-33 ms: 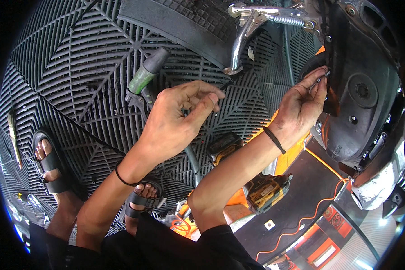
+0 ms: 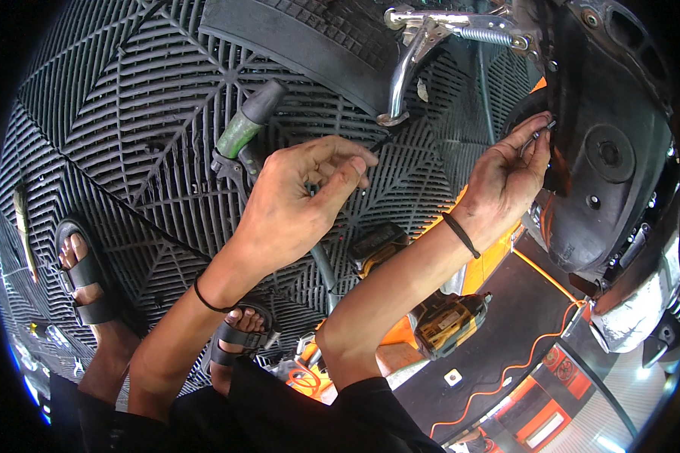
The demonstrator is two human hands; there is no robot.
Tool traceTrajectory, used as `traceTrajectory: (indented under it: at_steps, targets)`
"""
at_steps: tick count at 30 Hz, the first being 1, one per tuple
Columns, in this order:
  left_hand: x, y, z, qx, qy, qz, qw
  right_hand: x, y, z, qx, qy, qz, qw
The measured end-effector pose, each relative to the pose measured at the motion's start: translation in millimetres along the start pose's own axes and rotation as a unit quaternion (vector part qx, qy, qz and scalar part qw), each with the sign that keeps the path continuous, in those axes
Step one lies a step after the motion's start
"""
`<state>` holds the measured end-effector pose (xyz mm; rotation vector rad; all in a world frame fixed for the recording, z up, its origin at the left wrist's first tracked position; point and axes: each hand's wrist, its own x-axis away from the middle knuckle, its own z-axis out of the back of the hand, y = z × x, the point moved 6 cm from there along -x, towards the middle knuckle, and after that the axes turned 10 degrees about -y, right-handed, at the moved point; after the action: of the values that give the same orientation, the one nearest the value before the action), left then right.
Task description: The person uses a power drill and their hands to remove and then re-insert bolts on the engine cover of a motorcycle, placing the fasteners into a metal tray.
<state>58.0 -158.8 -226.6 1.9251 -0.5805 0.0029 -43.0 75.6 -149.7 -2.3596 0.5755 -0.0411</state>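
The fingertips of my right hand pinch a small metal bolt at the edge of a black casing on the motorbike. The bolt is mostly covered by my fingers, and I cannot tell whether it touches the casing. My left hand hangs above the mat, fingers curled in toward the thumb. What they hold, if anything, is hidden. Behind my left hand, a green and black tool handle lies on the mat, its lower end partly covered.
A ribbed black mat covers the floor. The motorbike's chrome stand and tyre are at the top. Yellow-black power tools sit near my right forearm. An orange cable runs at lower right. A thin stick lies far left.
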Motion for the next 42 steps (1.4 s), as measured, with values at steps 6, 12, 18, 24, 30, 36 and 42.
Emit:
traceTrajectory:
  at_steps: [6, 12, 18, 24, 30, 36, 42]
  targets:
    - [1.9, -3.0, 3.3, 0.010, 0.000, 0.020, 1.000, 4.4, 7.9, -17.3, 0.112, 0.000, 0.016, 0.994]
    - [1.9, -1.4, 6.9, -0.007, -0.002, 0.015, 1.000, -5.2, -6.1, -1.1, 0.056, 0.009, 0.037, 0.998]
    - [3.6, -0.1, 7.7, 0.003, 0.007, 0.011, 1.000, 7.6, 9.2, -23.1, 0.193, 0.075, 0.083, 0.975]
    - [5.9, -4.5, 10.1, 0.001, 0.004, 0.013, 1.000, 8.1, 7.8, -22.5, 0.215, 0.070, 0.101, 0.969]
    - [7.7, -4.6, 13.8, 0.000, 0.005, 0.031, 1.000, 11.3, 8.5, -25.9, 0.166, 0.065, 0.080, 0.981]
    - [5.1, -3.4, 19.4, -0.003, 0.012, 0.024, 1.000, 7.1, 5.4, -23.5, 0.225, 0.040, 0.109, 0.968]
    - [3.5, -7.4, 21.2, -0.001, 0.031, 0.023, 0.999, 6.7, 8.6, -31.6, 0.208, 0.071, 0.099, 0.970]
